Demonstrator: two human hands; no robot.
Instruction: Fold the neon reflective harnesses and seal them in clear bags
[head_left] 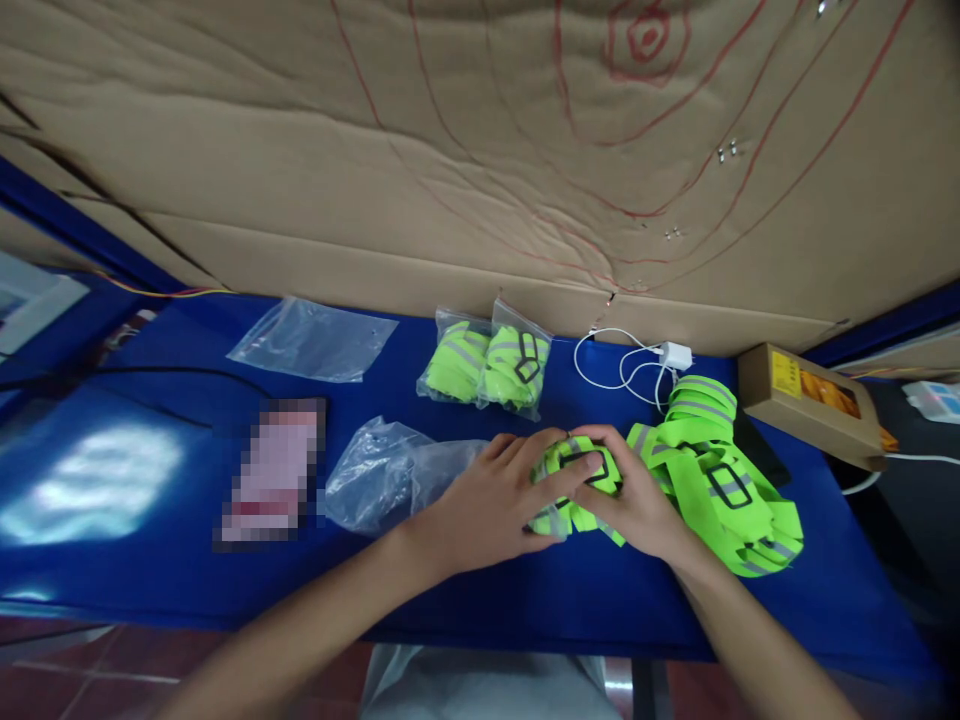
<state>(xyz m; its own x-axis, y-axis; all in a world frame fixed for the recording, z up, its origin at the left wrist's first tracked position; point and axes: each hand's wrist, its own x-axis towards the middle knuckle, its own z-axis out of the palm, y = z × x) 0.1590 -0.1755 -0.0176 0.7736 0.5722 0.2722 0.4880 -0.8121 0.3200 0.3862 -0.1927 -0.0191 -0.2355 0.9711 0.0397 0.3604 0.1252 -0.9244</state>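
A white charger (676,356) and cable (600,387) lie by the back edge of the bench (525,605), below red-lined cardboard (487,150); a windowed box (772,395) sits at the back right corner, a pixelated pink rectangle (276,465) toward the left end.

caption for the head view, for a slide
Hands hold a green strap bundle; two filled bags lie beyond.

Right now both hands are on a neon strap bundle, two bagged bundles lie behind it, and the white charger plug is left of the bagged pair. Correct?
One thing off: the white charger plug is right of the bagged pair, as the head view shows. The rest holds: both hands are on the neon strap bundle.
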